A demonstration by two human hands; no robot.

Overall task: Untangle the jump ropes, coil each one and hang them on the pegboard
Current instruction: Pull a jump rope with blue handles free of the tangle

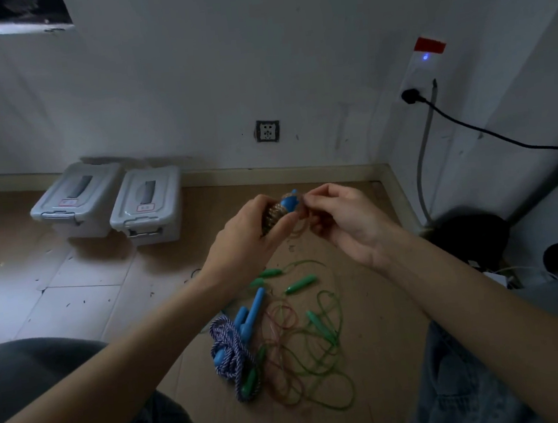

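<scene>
Your left hand grips coiled rope bundle with blue handle poking out top, held in air above floor – your right hand pinches thin clear strand beside handle, fingers curled. Below, between your knees: tangled pile on floor – braided purple rope, green rope loops, green handles, more blue handles. Two grey bins against back wall

Single head-worn wide-angle view, looking forward and down, close above floor, facing wall
</scene>
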